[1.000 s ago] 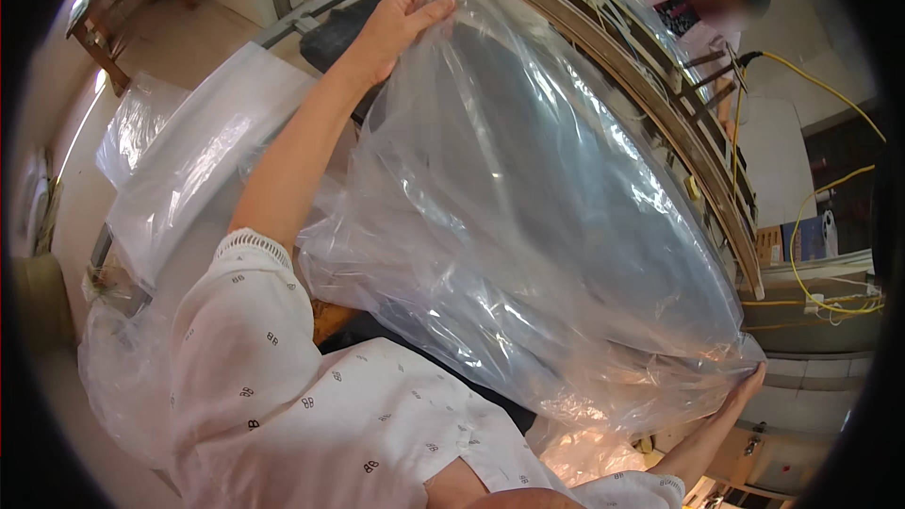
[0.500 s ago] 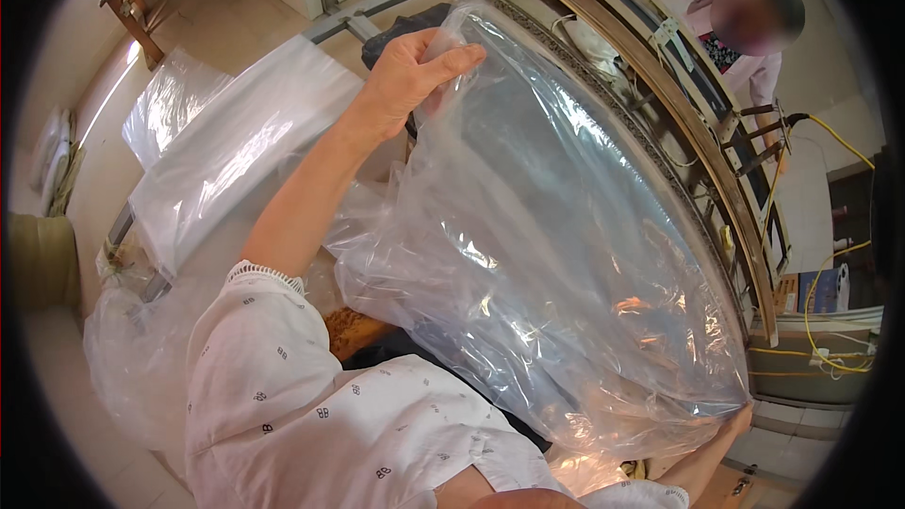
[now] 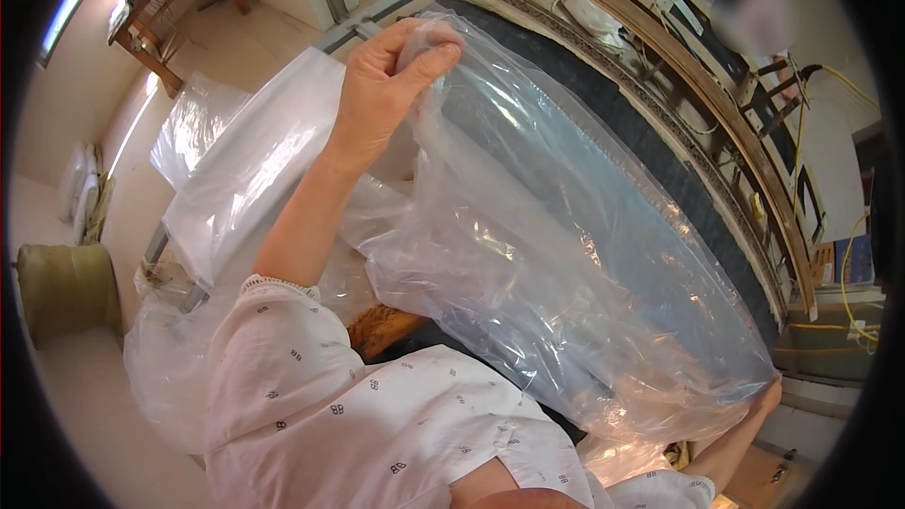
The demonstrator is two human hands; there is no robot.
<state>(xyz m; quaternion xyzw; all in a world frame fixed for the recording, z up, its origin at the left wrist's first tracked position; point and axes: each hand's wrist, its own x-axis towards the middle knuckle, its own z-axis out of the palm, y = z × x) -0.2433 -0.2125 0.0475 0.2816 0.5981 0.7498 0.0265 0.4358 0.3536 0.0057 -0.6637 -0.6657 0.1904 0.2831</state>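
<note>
A wide sheet of clear plastic film (image 3: 566, 226) is stretched between my two hands. My left hand (image 3: 388, 85) pinches its upper left corner, the thumb lying over the bunched edge. At the far right end, my right hand (image 3: 768, 398) grips the other corner; its fingers are partly hidden by the plastic. Under and beyond the film shows the dark bed (image 3: 650, 127) of a machine. The near part of the sheet hangs in loose folds in front of my body.
Along the far side runs a machine frame with a long wooden rail (image 3: 716, 118). A person in pink (image 3: 754, 14) is behind it. A yellow cable (image 3: 802, 132) hangs at the right. More plastic sheeting (image 3: 255, 160) lies to the left, near a green roll (image 3: 68, 292).
The film's far edge has come back toward me, baring a strip of the dark bed. Both hands still hold the corners. The person behind the machine has leaned over.
</note>
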